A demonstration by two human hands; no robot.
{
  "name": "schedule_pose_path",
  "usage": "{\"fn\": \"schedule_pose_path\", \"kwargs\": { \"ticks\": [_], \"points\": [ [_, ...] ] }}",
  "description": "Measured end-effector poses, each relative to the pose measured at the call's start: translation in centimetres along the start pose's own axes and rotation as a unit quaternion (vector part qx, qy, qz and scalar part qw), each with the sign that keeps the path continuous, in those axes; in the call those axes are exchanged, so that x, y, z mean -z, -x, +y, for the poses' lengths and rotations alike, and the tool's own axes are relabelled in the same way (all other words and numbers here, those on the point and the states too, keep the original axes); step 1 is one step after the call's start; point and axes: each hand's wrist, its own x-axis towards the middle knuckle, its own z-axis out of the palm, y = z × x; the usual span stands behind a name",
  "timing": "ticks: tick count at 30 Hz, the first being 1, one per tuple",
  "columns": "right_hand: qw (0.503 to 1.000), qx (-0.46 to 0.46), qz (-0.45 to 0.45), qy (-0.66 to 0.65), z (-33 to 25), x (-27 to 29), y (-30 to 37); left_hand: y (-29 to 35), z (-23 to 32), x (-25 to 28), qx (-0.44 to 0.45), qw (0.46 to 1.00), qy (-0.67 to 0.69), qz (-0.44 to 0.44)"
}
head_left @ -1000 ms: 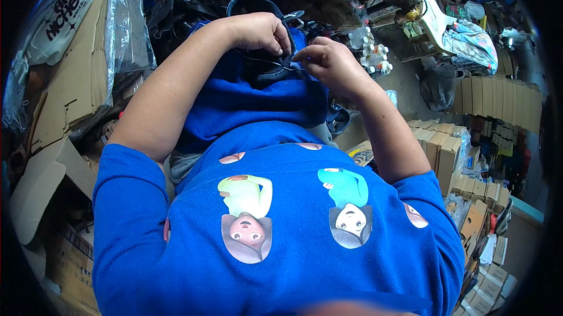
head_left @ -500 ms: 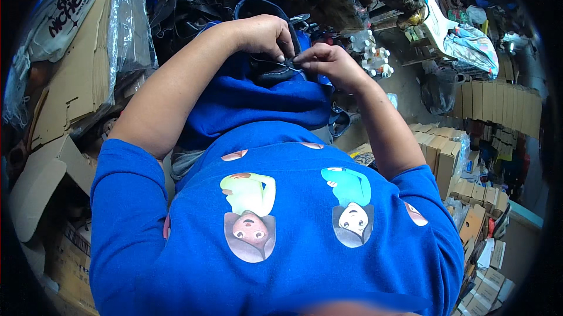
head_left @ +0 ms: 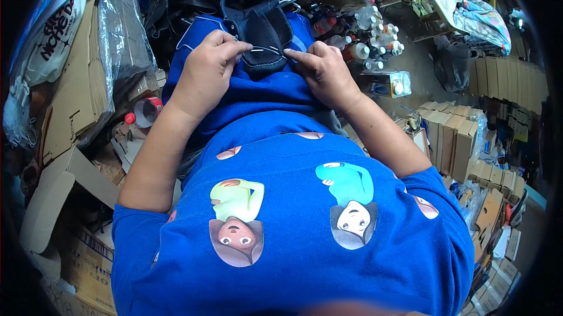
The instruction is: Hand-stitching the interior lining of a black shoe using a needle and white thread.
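Observation:
A black shoe (head_left: 263, 22), its hollow inside facing up, rests on the blue cloth over my lap. Pinched at the fingertips of my left hand (head_left: 212, 69) is a thin pale thread (head_left: 267, 49), which crosses the near part of the shoe. At the shoe's right edge, my right hand (head_left: 324, 72) closes its fingertips where the thread's other end meets them. A loose loop of pale thread also lies on the cloth left of the shoe. The exact grip inside the right fingers is partly hidden.
Several bottles (head_left: 375, 37) stand to the right of my lap, beside a clear square container (head_left: 397, 84). Flattened cardboard (head_left: 73, 81) leans on the left, near a red-capped bottle (head_left: 143, 112). Stacked boxes (head_left: 448, 140) line the right side.
My hands have moved apart, the left one left and nearer to me. More of the shoe's inside now shows, with the thread stretched across it. The bottles at left and right have come into view.

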Motion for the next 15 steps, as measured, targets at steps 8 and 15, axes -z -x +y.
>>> {"fn": "schedule_pose_path", "kwargs": {
  "ticks": [8, 15],
  "points": [
    [0.98, -0.081, -0.079, -0.161, 1.6, 0.6, -0.8, 0.0, -0.2, -1.2, -0.076, 0.96, -0.264, 0.048],
    [0.946, -0.079, -0.149, -0.277, 4.4, 1.3, -3.2, -1.2, -1.7, -2.2, -0.052, 0.997, -0.049, 0.041]
  ]
}}
